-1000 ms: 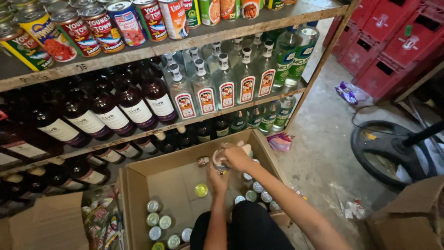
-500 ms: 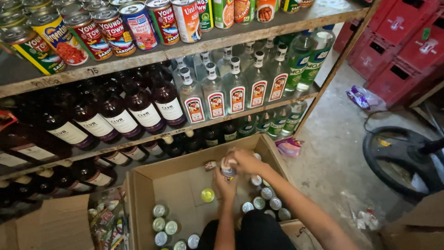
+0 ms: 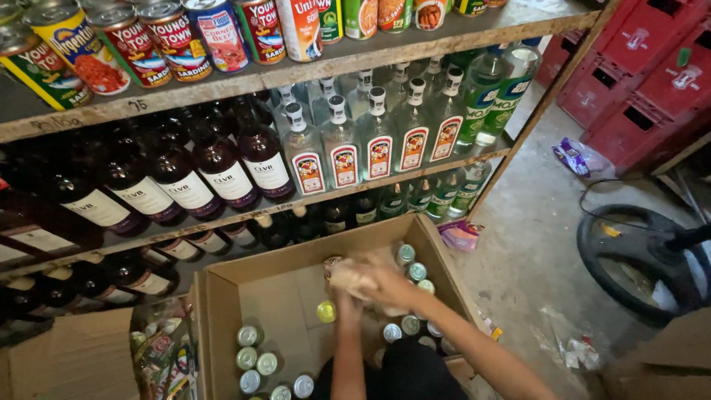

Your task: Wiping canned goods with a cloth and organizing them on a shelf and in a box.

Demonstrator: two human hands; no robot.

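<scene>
Both of my hands meet over the back half of an open cardboard box (image 3: 296, 255). My left hand (image 3: 345, 280) and my right hand (image 3: 389, 285) are closed together around a small pale can (image 3: 331, 265), which is blurred by motion. Below them on the box floor stand a yellow-lidded can (image 3: 326, 311) and several silver-topped cans (image 3: 252, 359) at the front left. More silver-topped cans (image 3: 416, 272) line the box's right side. My dark-clothed knee (image 3: 404, 370) covers the box's near part.
Wooden shelves rise behind the box, with tinned food (image 3: 148, 44) on top, then clear bottles (image 3: 344, 152), dark bottles (image 3: 185, 181) and green bottles (image 3: 492, 89). Red crates (image 3: 637, 67) stand at right, above a black ring-shaped object (image 3: 637, 259) and litter on the concrete floor. A second carton (image 3: 67, 355) sits at left.
My hands stay together on the can and have sunk a little lower into the box. They are now blurred. The view has tilted slightly.
</scene>
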